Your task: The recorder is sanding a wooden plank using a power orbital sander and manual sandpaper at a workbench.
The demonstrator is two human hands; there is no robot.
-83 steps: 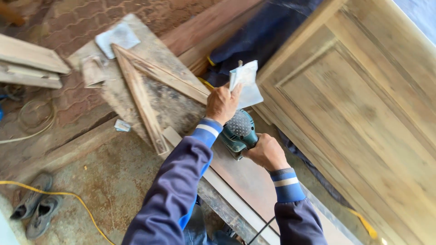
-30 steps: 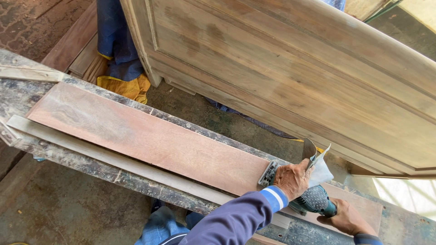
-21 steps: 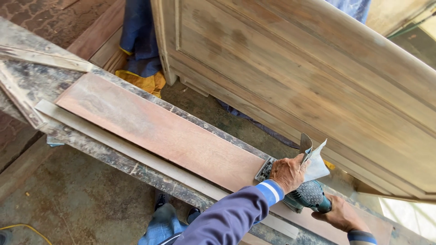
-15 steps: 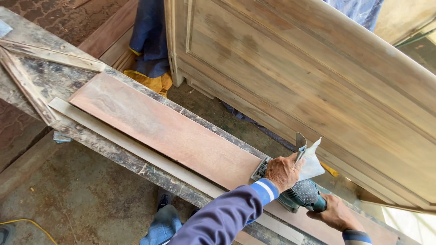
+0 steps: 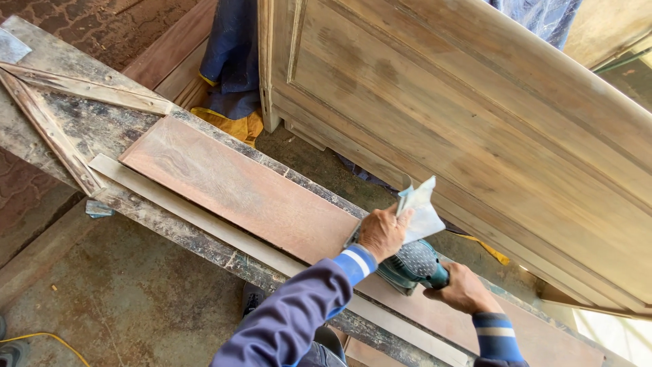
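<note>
Both hands on the sander [image 5: 411, 266]: my left hand [image 5: 382, 233] is clamped over its front and also pinches a folded sheet of sandpaper [image 5: 420, 212] and what looks like a scraper handle behind it; my right hand [image 5: 462, 289] is wrapped tight round the rear handle, so each grip is fully closed, nothing loose. Sander sits flat on the reddish board [image 5: 238, 194], at about the middle of the stretch in view, and that board lies on the dusty counter [image 5: 81, 129] beside a pale strip [image 5: 204, 224]. Risks, my guess: the extra sheet in the left grip could slip and snag under the pad; board looks unclamped, so it could creep along the counter; leaning door [image 5: 475, 115] stands close behind. Sander's long axis runs along the board, nose toward upper left, handle toward lower right; board's long axis runs upper left to lower right too.
</note>
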